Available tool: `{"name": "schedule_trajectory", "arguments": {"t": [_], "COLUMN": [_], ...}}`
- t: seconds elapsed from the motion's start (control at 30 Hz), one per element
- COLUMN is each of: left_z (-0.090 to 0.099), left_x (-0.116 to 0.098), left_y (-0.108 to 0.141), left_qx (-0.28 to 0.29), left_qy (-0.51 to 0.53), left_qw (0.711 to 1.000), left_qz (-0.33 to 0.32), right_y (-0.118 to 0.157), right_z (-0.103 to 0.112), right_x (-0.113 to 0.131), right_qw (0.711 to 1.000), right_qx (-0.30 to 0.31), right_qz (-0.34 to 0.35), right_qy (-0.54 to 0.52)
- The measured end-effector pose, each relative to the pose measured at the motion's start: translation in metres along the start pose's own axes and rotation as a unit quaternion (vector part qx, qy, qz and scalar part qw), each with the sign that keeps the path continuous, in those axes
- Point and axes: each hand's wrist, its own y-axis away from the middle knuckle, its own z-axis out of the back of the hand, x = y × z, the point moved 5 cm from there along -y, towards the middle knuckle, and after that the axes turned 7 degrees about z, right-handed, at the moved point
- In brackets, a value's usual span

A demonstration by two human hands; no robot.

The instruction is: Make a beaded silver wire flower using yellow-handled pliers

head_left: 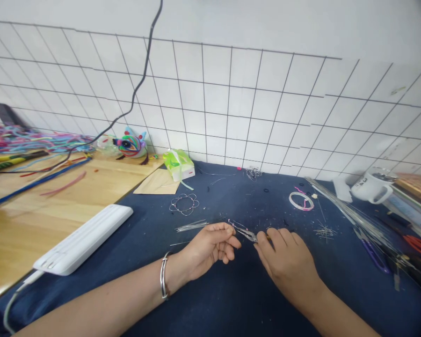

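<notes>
My left hand (pixel 214 244) is closed, thumb and forefinger pinching a thin wire (pixel 233 223) with small pinkish spots on it. In my right hand (pixel 286 262) are pliers (pixel 247 234), gripped round the handles. Their jaws point left and meet the wire close to my left fingertips; whether the jaws are fully closed is too small to tell. Just beyond my left hand lies a bundle of straight cut wires (pixel 192 225). Behind that rests a flower-shaped wire ring (pixel 184 204) with several loops.
A white power bank (pixel 84 238) with a cable lies at left. Tissue pack (pixel 178 164) and brown paper (pixel 157 181) are at the back. On the right are a tape roll (pixel 301 201), wire scraps (pixel 325 231), long wires (pixel 351 213), purple-handled scissors (pixel 373 255) and a white mug (pixel 372 186).
</notes>
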Motion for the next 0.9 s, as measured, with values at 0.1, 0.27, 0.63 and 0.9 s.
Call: {"name": "schedule_trajectory", "arguments": {"t": [0.1, 0.27, 0.63, 0.9], "left_z": [-0.0002, -0.0053, -0.0079, -0.0077], "left_x": [0.0026, 0.0046, 0.0047, 0.0046], "left_y": [-0.0001, 0.0036, 0.0051, 0.0045], "left_qx": [0.005, 0.016, 0.024, 0.041], "left_qy": [0.033, 0.059, 0.064, 0.07], "left_qw": [0.999, 0.998, 0.997, 0.996], "left_qz": [0.012, 0.028, 0.035, 0.035], "right_y": [0.0002, 0.0, -0.0007, 0.0005], "right_z": [-0.002, -0.0037, -0.0036, -0.0027], "right_x": [-0.0001, -0.0009, 0.0011, -0.0003], "right_qw": [1.0, 1.0, 1.0, 1.0], "right_qx": [0.005, 0.009, -0.013, -0.011], "right_qz": [0.0, 0.003, 0.008, 0.018], "right_qy": [0.004, 0.01, 0.009, 0.004]}}
